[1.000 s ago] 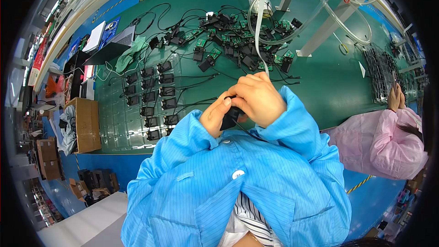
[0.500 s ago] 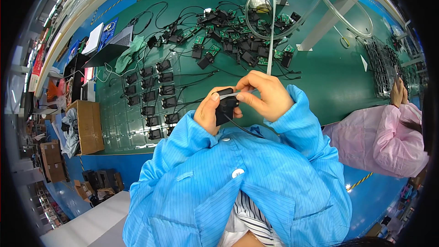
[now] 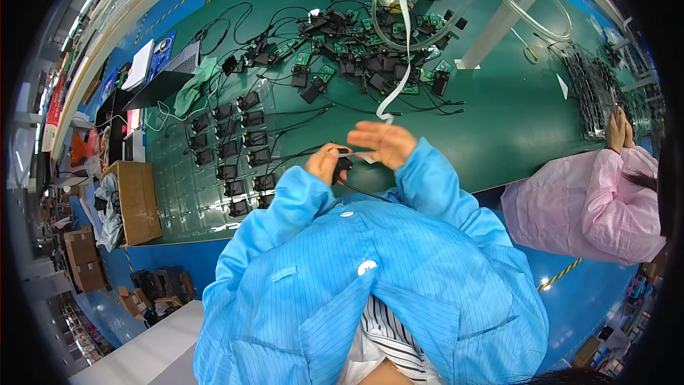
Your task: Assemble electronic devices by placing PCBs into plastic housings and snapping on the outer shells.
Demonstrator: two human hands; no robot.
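Note:
Close to my body, my left hand (image 3: 323,165) is closed on a small black power adapter (image 3: 343,167), partly hidden by the fingers, with its cable trailing to the lower right. Just right of it is my right hand (image 3: 387,145), fingers stretched out toward the left and slightly blurred. A short pale strip (image 3: 367,158) shows under the right thumb, near the adapter; whether it is pinched there is hard to see. Beyond the right hand, a long white tape (image 3: 407,50) hangs down, its curled lower end close to the fingers.
A heap of black adapters with green circuit boards (image 3: 349,50) lies at the far middle. Left, a clear tray (image 3: 206,199) holds rows of adapters. A cardboard box (image 3: 137,203) stands at the left edge, a metal post (image 3: 499,21) at right. A co-worker in pink (image 3: 570,203) sits right.
My right hand has opened out from its pinch at the adapter, its fingers now stretched. The adapter is tilted and less visible. The hanging tape, straight before, now curls at its lower end.

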